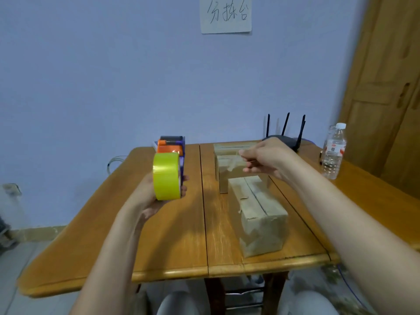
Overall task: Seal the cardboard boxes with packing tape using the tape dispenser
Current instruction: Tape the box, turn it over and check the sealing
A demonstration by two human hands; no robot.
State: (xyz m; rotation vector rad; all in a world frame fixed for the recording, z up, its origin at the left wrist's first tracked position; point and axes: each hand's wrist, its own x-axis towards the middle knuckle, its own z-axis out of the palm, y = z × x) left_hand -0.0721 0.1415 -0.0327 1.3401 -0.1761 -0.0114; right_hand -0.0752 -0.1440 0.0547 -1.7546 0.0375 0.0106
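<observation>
The left hand [152, 196] grips the light, hard tape dispenser [169, 169] underneath; the right hand [263, 159], fingers loosely curled, holds nothing clear above the boxes [261, 214]

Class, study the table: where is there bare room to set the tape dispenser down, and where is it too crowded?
Bare wood lies on the table's left half, between its left edge and the centre seam, below the left hand holding the tape dispenser. A narrow strip borders the front edge before the nearest cardboard box. The right half is crowded: boxes, router, water bottle.
</observation>
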